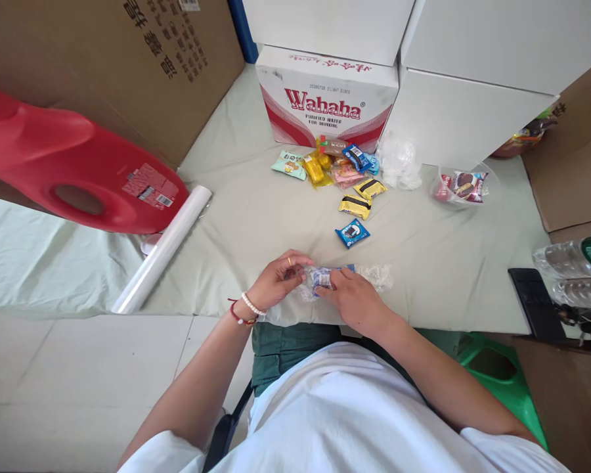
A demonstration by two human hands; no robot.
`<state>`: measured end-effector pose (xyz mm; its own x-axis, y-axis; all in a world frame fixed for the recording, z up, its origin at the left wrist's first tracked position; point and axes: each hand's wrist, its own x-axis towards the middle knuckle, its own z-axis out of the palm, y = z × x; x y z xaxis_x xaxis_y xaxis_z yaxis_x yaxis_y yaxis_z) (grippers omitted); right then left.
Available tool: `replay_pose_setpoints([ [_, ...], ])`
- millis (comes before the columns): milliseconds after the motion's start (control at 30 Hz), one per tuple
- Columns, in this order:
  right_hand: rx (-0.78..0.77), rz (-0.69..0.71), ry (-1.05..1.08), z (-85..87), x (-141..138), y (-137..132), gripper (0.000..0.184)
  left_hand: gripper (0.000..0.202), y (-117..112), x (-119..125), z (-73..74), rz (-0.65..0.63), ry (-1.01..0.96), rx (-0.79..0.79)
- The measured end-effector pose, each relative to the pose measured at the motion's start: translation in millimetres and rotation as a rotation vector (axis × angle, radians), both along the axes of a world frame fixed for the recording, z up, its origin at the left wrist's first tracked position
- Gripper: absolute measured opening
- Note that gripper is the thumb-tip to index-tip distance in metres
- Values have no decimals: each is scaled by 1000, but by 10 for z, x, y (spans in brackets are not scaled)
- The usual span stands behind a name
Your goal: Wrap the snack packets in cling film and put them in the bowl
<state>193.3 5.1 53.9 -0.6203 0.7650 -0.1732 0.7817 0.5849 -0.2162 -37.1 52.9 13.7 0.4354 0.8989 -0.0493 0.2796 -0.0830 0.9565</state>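
Note:
Near the table's front edge lies a small blue snack packet [322, 279] with a white label, covered by crinkled clear plastic film [377, 276]. My left hand [277, 281] has its fingers curled on the film at the left end of the packet. With thumb and fingers, my right hand [355, 299] grips the wrapped packet from the right, and film sticks out beyond it. Just behind stands a blue biscuit packet [353, 233], apart from both hands. Two yellow packets [355, 206] lie further back.
A long roll of cling film [162, 253] lies at left beside a red jug [79, 171]. Behind are a mixed snack pile [318, 167], crumpled clear plastic [400, 161] and a Wahaba carton [325, 105]. At right are a clear bowl [492, 190], black phone [536, 303] and bottles [566, 257].

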Motion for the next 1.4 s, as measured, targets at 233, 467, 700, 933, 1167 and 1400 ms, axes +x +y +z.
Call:
replay_pose_setpoints([
  [233, -25, -21, 217, -185, 107, -41, 39, 20, -198, -205, 5, 96, 111, 116],
  [467, 22, -66, 247, -268, 41, -146, 43, 32, -353, 76, -51, 406, 402, 130],
  [700, -14, -94, 286, -263, 51, -126, 37, 19, -666, 122, 174, 381, 422, 5],
  [933, -49, -51, 342, -142, 62, -179, 41, 20, -603, 606, 290, 410, 87, -161],
  [1167, -124, -200, 630, -87, 380, -194, 41, 44, -625, 891, 196, 187, 522, 414],
  [1400, 74, -600, 316, -309, 674, -282, 40, 59, -900, 1004, 37, 113, 825, 612],
])
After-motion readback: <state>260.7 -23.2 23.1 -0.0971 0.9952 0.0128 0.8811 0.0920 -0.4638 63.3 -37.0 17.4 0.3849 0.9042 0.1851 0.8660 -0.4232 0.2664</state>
